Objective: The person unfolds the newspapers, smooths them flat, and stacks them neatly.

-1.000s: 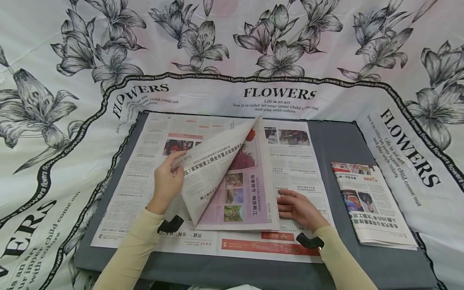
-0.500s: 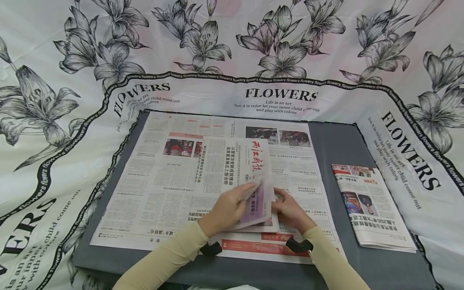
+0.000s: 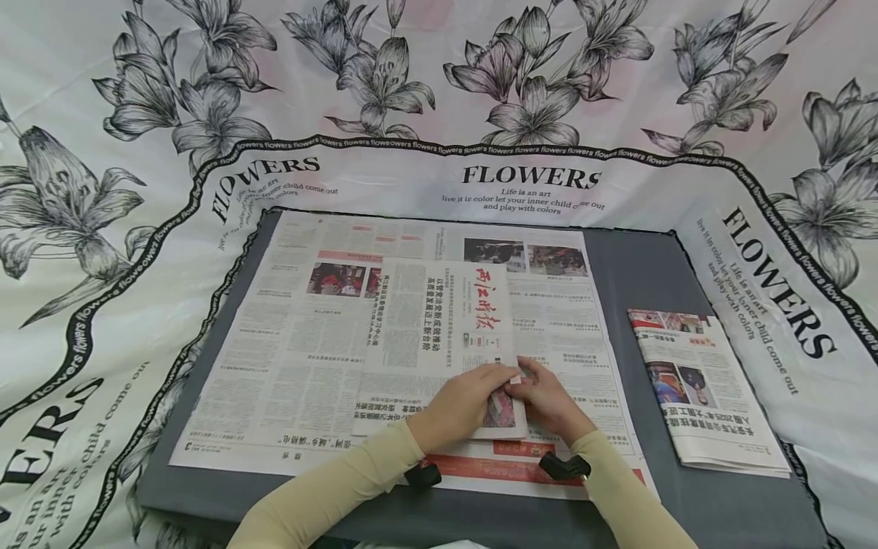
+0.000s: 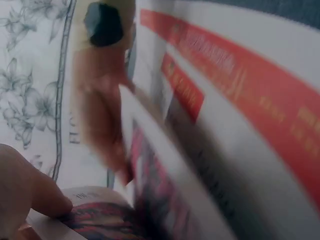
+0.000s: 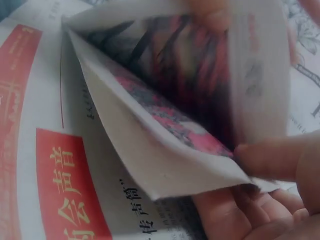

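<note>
A folded newspaper (image 3: 411,328) with red title characters lies on a larger spread newspaper sheet (image 3: 274,381). At its right edge my left hand (image 3: 459,408) pinches the upper layer, one finger on a page with a dark and red picture in the left wrist view. My right hand (image 3: 552,404) grips the same edge from the right. In the right wrist view the right thumb (image 5: 270,157) presses on top and the curled fingers sit beneath the lower layer. Between the two layers a gap shows colourful printed pages (image 5: 165,110). Parts of both hands are blurred.
Another folded newspaper (image 3: 706,389) lies at the right of the grey table (image 3: 617,282). White cloth (image 3: 384,183) printed with flowers and lettering surrounds the table. Each wrist carries a black band (image 3: 565,465).
My left hand has brought the turned-up page from left to right, folding it over so the red-titled side faces up. The right hand has taken hold of the right edge.
</note>
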A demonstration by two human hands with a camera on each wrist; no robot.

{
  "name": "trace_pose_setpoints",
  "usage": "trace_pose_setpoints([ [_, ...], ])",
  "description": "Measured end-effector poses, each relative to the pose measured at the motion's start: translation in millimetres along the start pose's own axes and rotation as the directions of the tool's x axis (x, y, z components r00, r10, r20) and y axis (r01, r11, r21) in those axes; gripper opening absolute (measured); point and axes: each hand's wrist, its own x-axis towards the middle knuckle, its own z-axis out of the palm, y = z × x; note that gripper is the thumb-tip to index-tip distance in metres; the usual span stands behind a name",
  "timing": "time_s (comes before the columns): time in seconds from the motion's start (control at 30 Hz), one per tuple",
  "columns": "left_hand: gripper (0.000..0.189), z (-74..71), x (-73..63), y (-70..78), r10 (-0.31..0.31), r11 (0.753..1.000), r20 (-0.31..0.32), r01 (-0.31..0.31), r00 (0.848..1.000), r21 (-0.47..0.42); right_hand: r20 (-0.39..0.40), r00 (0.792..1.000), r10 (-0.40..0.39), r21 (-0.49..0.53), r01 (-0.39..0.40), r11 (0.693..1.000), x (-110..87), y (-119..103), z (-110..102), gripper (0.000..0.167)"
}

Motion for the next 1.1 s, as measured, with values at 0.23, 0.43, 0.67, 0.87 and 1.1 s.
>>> trace_pose_setpoints([
  [0.23, 0.043, -39.4, 6.0, -25.0, 0.056, 0.998, -0.209, -0.056, 0.976, 0.007, 0.002, 1.000, -0.004, 0.017, 0.004, 1.000, -2.6, -0.8, -4.6, 0.077],
  [0.43, 0.048, -86.4, -3.3, -48.0, -0.005, 0.998, -0.347, 0.026, 0.938, 0.058, -0.036, 0.999, -0.032, -0.003, 0.032, 0.999, -6.5, -4.8, -14.6, 0.075],
  [0.67, 0.046, -129.6, -30.3, -75.2, -0.104, 0.981, -0.524, 0.172, 0.845, 0.084, -0.082, 0.997, -0.010, 0.027, 0.012, 1.000, -13.9, -12.6, -37.4, 0.076],
  [0.87, 0.047, -147.5, -60.5, -98.5, -0.188, 0.955, -0.637, 0.289, 0.748, 0.059, -0.130, 0.991, -0.022, 0.011, 0.024, 1.000, -20.5, -15.7, -61.9, 0.078],
  [1.1, 0.049, -145.2, -97.2, -115.6, -0.275, 0.912, -0.628, 0.405, 0.728, 0.069, -0.154, 0.988, -0.013, 0.035, 0.019, 0.999, -28.1, -17.1, -83.6, 0.081],
])
